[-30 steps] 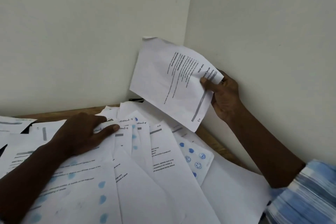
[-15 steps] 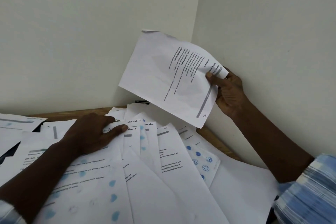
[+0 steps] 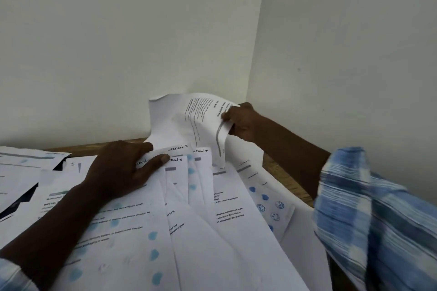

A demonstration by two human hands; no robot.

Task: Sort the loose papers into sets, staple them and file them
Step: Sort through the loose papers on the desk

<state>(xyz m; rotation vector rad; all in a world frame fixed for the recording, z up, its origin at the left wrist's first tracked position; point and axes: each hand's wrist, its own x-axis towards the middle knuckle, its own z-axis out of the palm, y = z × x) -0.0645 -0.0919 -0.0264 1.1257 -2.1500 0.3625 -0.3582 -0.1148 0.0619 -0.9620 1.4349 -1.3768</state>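
Observation:
Many loose white printed sheets (image 3: 208,231) lie fanned and overlapping across a wooden table; several carry handwritten "SECTION" labels and blue dots. My left hand (image 3: 120,168) presses flat on the fan, thumb on a labelled top corner. My right hand (image 3: 241,120) pinches the right edge of a single printed sheet (image 3: 179,123) that curls and touches down on the back of the fan, near the wall corner. No stapler or file shows.
The wooden table (image 3: 281,177) sits in a corner; pale walls (image 3: 118,42) close in behind and on the right. More sheets (image 3: 26,163) lie at far left over something dark. My blue striped sleeve (image 3: 369,215) fills the lower right.
My right hand has brought the single sheet down from mid-air onto the back of the fanned papers. My left hand stays pressed on the pile.

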